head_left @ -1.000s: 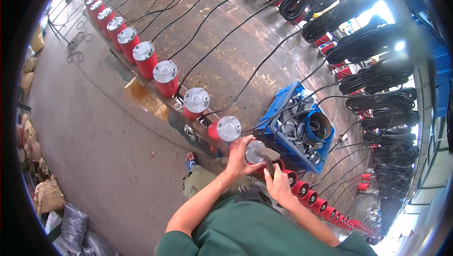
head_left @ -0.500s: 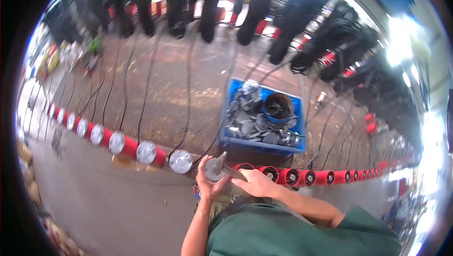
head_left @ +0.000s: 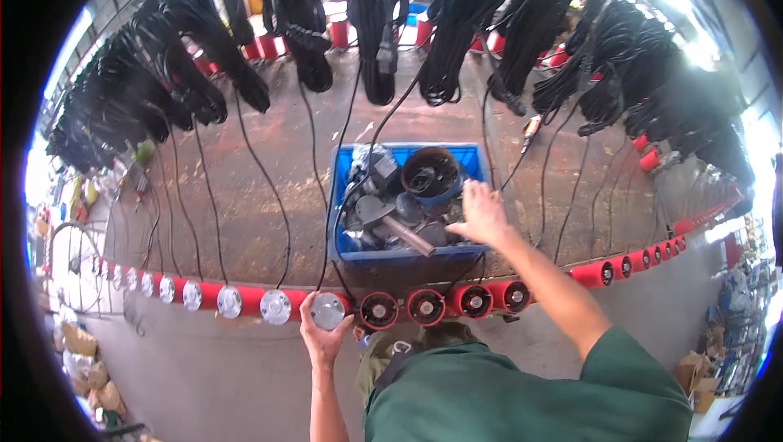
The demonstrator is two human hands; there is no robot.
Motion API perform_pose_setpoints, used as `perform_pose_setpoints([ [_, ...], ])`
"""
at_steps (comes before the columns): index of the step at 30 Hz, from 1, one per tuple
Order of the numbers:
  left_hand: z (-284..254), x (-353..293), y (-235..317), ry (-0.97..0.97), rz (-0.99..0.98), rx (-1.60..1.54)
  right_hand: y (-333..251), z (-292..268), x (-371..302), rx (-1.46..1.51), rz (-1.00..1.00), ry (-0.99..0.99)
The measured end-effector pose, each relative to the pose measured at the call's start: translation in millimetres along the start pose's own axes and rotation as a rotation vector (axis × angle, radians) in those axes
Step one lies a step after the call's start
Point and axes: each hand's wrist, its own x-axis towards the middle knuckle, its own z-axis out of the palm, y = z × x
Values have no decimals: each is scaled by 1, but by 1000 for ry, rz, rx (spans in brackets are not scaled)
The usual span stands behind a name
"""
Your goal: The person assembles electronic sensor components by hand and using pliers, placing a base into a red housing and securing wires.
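My left hand is curled round the rim of a round silver cap, which sits at the end of a red cylinder in the row along the table's near edge. My right hand is over the right side of a blue plastic crate, fingers apart, with nothing visible in it. A hammer lies on the grey metal parts in the crate, its handle slanting towards me. Behind it stands a round pot with small dark pieces inside. To the right of the cap, an uncapped red cylinder shows its dark inside.
Capped cylinders run to the left, and uncapped ones to the right. Black cables cross the worn table to hanging cable bundles. A slim tool lies right of the crate. Bags and boxes sit on the floor at left.
My right hand has let go of the hammer, now lying in the crate, and has moved up over the crate's right side. My left hand has shifted slightly left, still on a silver cap.
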Motion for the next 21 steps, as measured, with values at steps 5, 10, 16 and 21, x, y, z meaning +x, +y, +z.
perform_pose_setpoints([
  [5,6,2,1,20,-120,-141,49,34,42,-62,-258,-124],
  [10,12,7,9,58,-235,-244,45,14,39,-197,-469,-296],
  [16,-2,2,-4,16,-136,-220,35,-9,5,-296,-450,15],
  [21,-1,9,-31,-71,89,-45,-30,-90,-54,76,-430,-115],
])
